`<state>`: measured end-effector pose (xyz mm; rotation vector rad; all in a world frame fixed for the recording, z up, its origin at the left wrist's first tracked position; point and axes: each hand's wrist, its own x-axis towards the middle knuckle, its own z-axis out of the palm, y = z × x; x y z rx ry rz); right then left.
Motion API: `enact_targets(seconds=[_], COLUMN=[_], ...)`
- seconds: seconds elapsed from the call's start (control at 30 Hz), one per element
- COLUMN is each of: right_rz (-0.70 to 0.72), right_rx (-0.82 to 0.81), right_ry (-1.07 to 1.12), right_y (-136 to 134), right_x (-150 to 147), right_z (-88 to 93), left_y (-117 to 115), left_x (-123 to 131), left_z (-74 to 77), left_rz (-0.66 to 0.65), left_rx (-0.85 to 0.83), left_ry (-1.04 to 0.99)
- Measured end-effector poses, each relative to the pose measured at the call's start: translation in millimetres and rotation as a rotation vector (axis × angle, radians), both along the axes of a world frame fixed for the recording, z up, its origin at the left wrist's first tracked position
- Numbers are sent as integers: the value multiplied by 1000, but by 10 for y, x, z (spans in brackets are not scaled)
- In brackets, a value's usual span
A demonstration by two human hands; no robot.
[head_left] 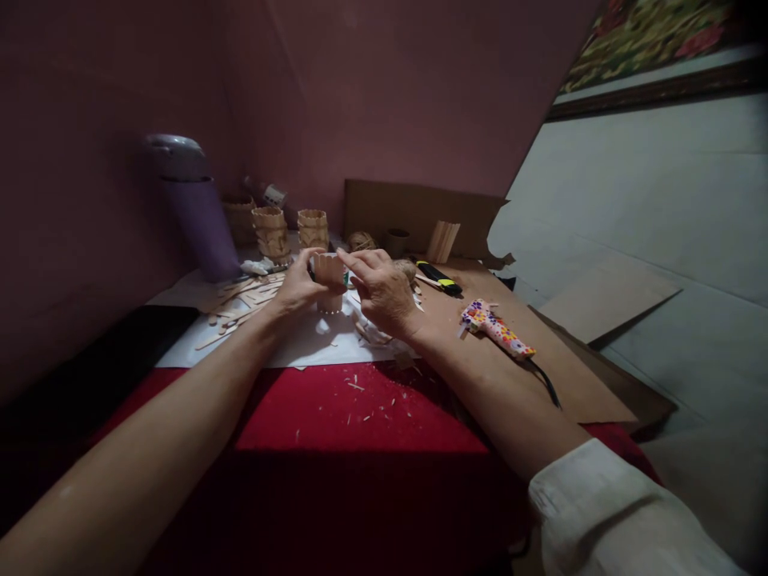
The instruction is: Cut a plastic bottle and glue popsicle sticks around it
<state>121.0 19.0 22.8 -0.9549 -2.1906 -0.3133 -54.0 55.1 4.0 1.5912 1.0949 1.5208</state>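
A small cup faced with upright wooden craft sticks (330, 298) is held above the white paper on the table. My left hand (302, 282) is closed around its left side, thumb in front and index finger at the rim. From the right, my right hand (384, 290) grips the cup's upper edge with its fingertips; the palm side is hidden. A bit of green and white shows between the cup and the right fingers. Loose craft sticks (255, 298) are spread left of the cup.
Two finished-looking stick cups (271, 234) stand behind, near a purple bottle (195, 216). On the right lie a flower-patterned glue gun (497, 330) with its cord, a black-yellow utility knife (440, 277) and cardboard (540, 384). Twine (362, 242) sits behind. Shavings dot the red cloth (336, 424).
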Motion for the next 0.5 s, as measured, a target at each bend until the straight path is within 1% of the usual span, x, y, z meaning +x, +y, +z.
enact_targets(seconds=[0.2, 0.5], right_rz=[-4, 15], right_rx=[1, 8], right_ry=[11, 29], right_y=[18, 40], right_x=[-12, -7], right_z=[-9, 0], left_y=[-15, -23], left_x=[-9, 11], left_z=[14, 15], left_rz=[10, 13], left_rx=[-6, -16], left_ry=[19, -13])
